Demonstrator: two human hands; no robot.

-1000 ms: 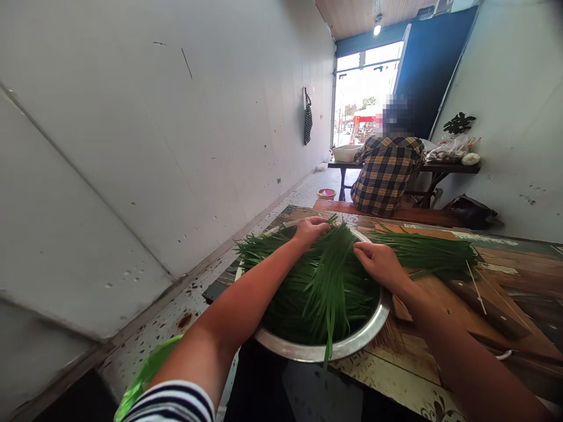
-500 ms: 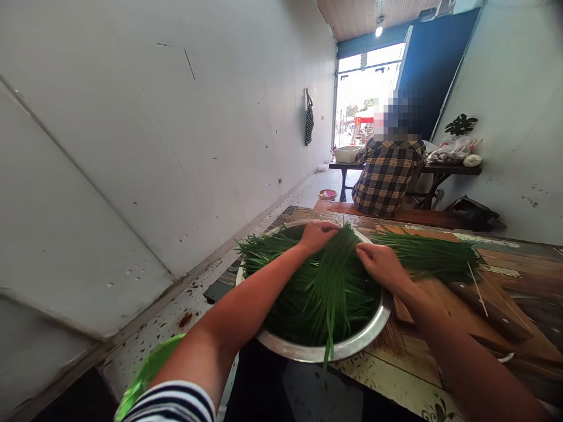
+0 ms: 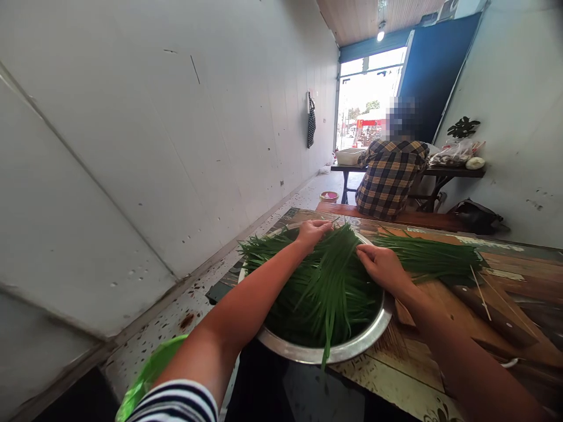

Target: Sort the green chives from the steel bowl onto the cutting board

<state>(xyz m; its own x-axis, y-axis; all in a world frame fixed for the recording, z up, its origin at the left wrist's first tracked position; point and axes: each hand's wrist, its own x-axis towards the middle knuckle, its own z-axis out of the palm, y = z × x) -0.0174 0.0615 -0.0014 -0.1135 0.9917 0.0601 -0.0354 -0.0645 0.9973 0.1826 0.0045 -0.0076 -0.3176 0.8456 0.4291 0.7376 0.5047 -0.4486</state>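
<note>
A wide steel basin point(image 3: 325, 355) is heaped with long green garlic chives point(image 3: 281, 281). Across the middle of the heap lies a loose bunch of chives point(image 3: 336, 269), its tips hanging over the near rim. At the far end of this bunch, on its left side, my left hand point(image 3: 313, 235) is closed in a pinch on chives. My right hand point(image 3: 379, 264) pinches at the bunch's right edge, above the basin's right rim. The fingertips of both hands are partly hidden, so the exact number of stalks held does not show.
More chives point(image 3: 431, 255) lie on the wooden table to the right. Beside them are a cutting board point(image 3: 433, 302), a knife point(image 3: 492, 316) and thin sticks point(image 3: 480, 293). A green plastic bag point(image 3: 152, 375) is at lower left. A person in a plaid shirt point(image 3: 389, 176) sits ahead.
My left hand has drawn slightly left, away from the top of the bunch. My right hand stays at the bunch's right edge. The whole view has shifted a little.
</note>
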